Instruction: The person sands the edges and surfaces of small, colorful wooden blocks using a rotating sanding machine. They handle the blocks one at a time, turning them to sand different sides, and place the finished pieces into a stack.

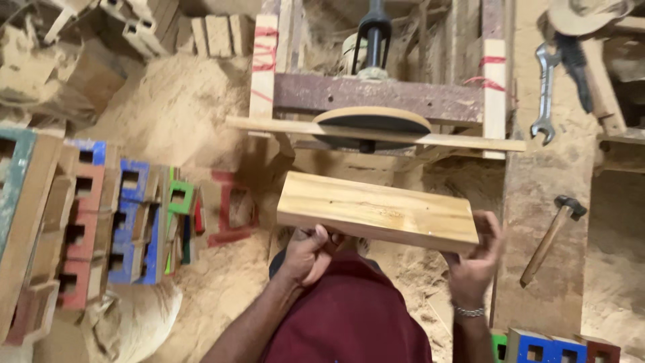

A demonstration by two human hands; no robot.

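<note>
A pale rectangular wooden block (376, 210) is held flat in front of my chest. My left hand (310, 254) grips its near left underside, fingers curled beneath it. My right hand (478, 259) cups the right end, thumb against the edge; a metal bracelet is on that wrist. Just beyond the block stands a sanding disc (371, 122) on a wooden machine frame (376, 94), with a thin wooden rest strip (470, 141) across its front.
Painted red, blue and green wooden box frames (127, 215) are stacked at left on sawdust. A hammer (552, 235) and a spanner (545, 94) lie on the dusty bench at right. More coloured frames (551, 349) sit bottom right.
</note>
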